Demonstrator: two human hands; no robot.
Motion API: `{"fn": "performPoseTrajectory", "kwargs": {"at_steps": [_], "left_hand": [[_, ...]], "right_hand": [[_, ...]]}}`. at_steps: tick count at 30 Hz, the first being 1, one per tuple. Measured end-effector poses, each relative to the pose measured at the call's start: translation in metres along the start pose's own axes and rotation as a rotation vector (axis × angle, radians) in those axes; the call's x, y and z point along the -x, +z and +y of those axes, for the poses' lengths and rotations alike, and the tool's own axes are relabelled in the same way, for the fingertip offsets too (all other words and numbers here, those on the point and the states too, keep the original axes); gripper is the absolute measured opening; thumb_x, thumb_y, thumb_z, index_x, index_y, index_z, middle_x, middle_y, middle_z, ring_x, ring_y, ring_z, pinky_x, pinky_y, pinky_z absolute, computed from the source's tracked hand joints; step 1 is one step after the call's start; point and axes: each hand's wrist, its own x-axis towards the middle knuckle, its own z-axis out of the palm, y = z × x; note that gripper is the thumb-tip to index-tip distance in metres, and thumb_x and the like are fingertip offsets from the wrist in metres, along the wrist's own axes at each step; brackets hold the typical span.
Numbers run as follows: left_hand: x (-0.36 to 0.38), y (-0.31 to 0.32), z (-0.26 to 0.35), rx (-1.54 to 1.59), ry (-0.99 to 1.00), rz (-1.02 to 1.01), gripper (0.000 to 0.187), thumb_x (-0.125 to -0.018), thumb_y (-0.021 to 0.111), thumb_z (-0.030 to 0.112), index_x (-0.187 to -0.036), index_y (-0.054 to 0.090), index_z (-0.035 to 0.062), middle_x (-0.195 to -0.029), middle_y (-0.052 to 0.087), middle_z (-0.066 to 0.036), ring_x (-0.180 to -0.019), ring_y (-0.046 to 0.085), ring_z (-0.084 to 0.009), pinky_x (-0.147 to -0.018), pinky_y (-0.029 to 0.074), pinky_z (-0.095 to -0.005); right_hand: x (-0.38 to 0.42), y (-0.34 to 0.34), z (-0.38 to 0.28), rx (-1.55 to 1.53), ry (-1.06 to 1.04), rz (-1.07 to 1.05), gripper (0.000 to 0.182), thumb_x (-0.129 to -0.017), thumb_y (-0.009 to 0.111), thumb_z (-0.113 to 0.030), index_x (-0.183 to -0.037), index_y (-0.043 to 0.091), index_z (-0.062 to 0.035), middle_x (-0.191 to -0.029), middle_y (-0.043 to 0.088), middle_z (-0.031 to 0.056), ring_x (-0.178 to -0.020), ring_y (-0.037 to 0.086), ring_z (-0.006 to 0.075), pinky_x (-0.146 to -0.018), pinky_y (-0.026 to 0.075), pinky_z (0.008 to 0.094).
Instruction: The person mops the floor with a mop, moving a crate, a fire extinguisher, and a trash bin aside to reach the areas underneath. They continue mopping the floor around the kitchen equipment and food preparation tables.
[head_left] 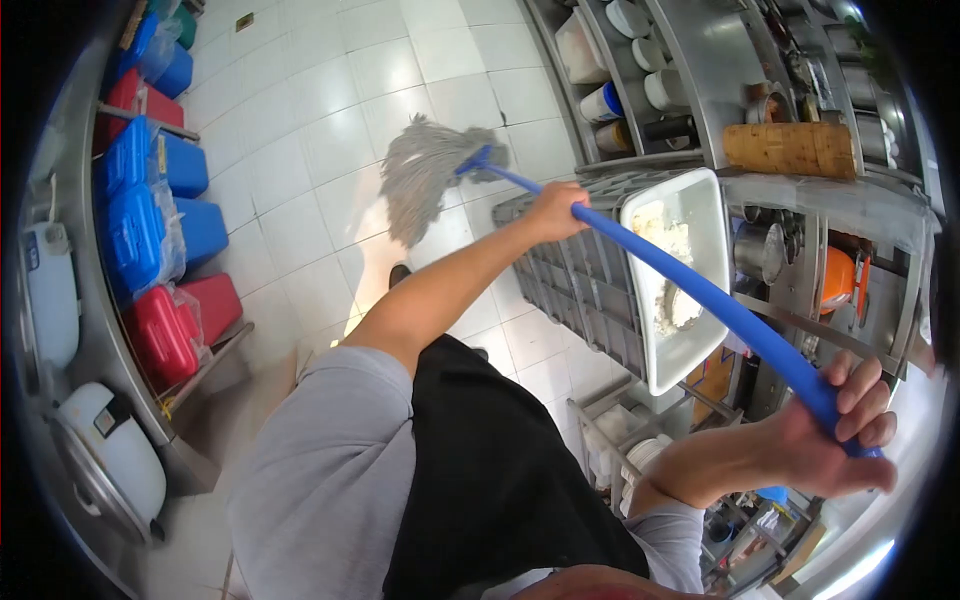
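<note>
I hold a mop by its long blue handle [690, 285] with both hands. My left hand [556, 210] is closed around the handle's lower part, with the arm stretched out, a short way above the grey string mop head [425, 175]. The mop head rests on the white tiled floor [300, 140]. My right hand [838, 428] grips the handle's upper end, close to my body. I wear a grey shirt and a black apron.
A grey crate [575, 275] with a white tub [690, 205] of white food on it stands just right of the mop. Metal shelves with containers and a wooden block [790, 148] lie beyond. At left are blue and red boxes [135, 225] and rice cookers [110, 460].
</note>
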Motion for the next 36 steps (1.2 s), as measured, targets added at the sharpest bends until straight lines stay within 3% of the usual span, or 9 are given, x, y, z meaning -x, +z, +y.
{"fn": "performPoseTrajectory", "kwargs": {"at_steps": [3,6,7,14,18,27,30,34,36], "left_hand": [[-0.058,0.007,-0.015,0.127,-0.074,-0.257,0.041,-0.076,0.092,0.036,-0.096,0.067,0.0102,-0.097,0.071,-0.011,-0.093,0.069,-0.0328,-0.085,0.055,-0.0428],[-0.089,0.001,0.012,0.23,-0.075,-0.267,0.047,-0.082,0.09,0.035,-0.113,0.064,0.0107,-0.112,0.068,-0.007,-0.105,0.066,-0.0229,-0.09,0.053,-0.0398],[-0.097,0.009,0.009,0.232,0.047,-0.143,0.044,-0.082,0.089,0.036,-0.111,0.067,0.0114,-0.111,0.067,-0.009,-0.104,0.067,-0.0263,-0.091,0.052,-0.0411],[-0.118,0.038,-0.038,-0.079,-0.117,-0.332,0.041,-0.081,0.087,0.046,-0.1,0.072,0.0131,-0.107,0.068,-0.012,-0.105,0.067,-0.0322,-0.09,0.053,-0.0431],[-0.113,0.033,0.003,-0.133,-0.054,-0.329,0.052,-0.08,0.083,0.058,-0.097,0.072,0.0107,-0.104,0.068,-0.012,-0.106,0.065,-0.0326,-0.092,0.051,-0.0433],[0.013,-0.042,0.088,0.007,-0.052,-0.145,0.059,-0.077,0.081,0.068,-0.092,0.071,0.0119,-0.102,0.069,-0.008,-0.104,0.063,-0.0288,-0.093,0.046,-0.0435],[0.071,-0.069,0.082,-0.038,-0.03,-0.112,0.05,-0.078,0.084,0.06,-0.086,0.069,0.0128,-0.088,0.068,-0.005,-0.087,0.067,-0.0288,-0.083,0.048,-0.0441],[0.159,-0.108,0.037,-0.24,-0.08,-0.157,0.044,-0.086,0.083,0.04,-0.07,0.058,0.0079,-0.065,0.058,-0.012,-0.066,0.063,-0.037,-0.06,0.049,-0.046],[0.203,-0.127,0.028,-0.375,-0.133,-0.136,0.042,-0.089,0.08,0.03,-0.066,0.054,0.0068,-0.067,0.059,-0.013,-0.067,0.062,-0.038,-0.061,0.048,-0.0474]], "right_hand": [[-0.002,0.057,0.035,0.048,0.005,-0.118,0.057,-0.102,0.055,-0.066,-0.082,0.054,-0.0122,-0.071,0.047,0.0037,-0.078,0.053,0.0237,-0.075,0.054,0.047],[-0.014,0.059,0.097,0.241,0.044,-0.172,0.056,-0.107,0.049,-0.059,-0.088,0.052,-0.0067,-0.074,0.049,0.0093,-0.082,0.06,0.0308,-0.084,0.06,0.0568],[-0.014,0.061,0.111,0.276,0.046,-0.121,0.055,-0.108,0.047,-0.057,-0.087,0.051,-0.0065,-0.073,0.049,0.0094,-0.081,0.061,0.0313,-0.084,0.06,0.0575],[0.012,0.076,0.136,0.355,0.101,0.009,0.055,-0.112,0.042,-0.051,-0.077,0.047,-0.0082,-0.066,0.044,0.0069,-0.074,0.06,0.031,-0.087,0.06,0.0603],[-0.017,0.04,0.099,0.347,0.139,0.109,0.057,-0.111,0.041,-0.055,-0.072,0.045,-0.014,-0.061,0.036,0.0025,-0.069,0.057,0.0268,-0.084,0.062,0.0589],[-0.06,-0.031,0.005,0.259,0.216,0.107,0.057,-0.106,0.051,-0.051,-0.059,0.036,-0.0224,-0.051,0.036,-0.0029,-0.067,0.041,0.0166,-0.075,0.039,0.0341],[-0.038,-0.044,0.005,-0.038,0.236,-0.049,0.05,-0.103,0.059,-0.04,-0.059,0.043,-0.0217,-0.05,0.041,-0.0045,-0.065,0.042,0.0141,-0.071,0.037,0.0363],[0.016,-0.029,0.038,-0.274,0.11,-0.187,0.05,-0.103,0.06,-0.043,-0.062,0.042,-0.0208,-0.053,0.055,-0.0047,-0.058,0.051,0.0118,-0.063,0.047,0.0327],[0.057,-0.026,0.049,-0.301,0.081,-0.17,0.048,-0.103,0.063,-0.044,-0.066,0.045,-0.0194,-0.056,0.061,-0.0035,-0.058,0.057,0.0132,-0.058,0.055,0.035]]}}
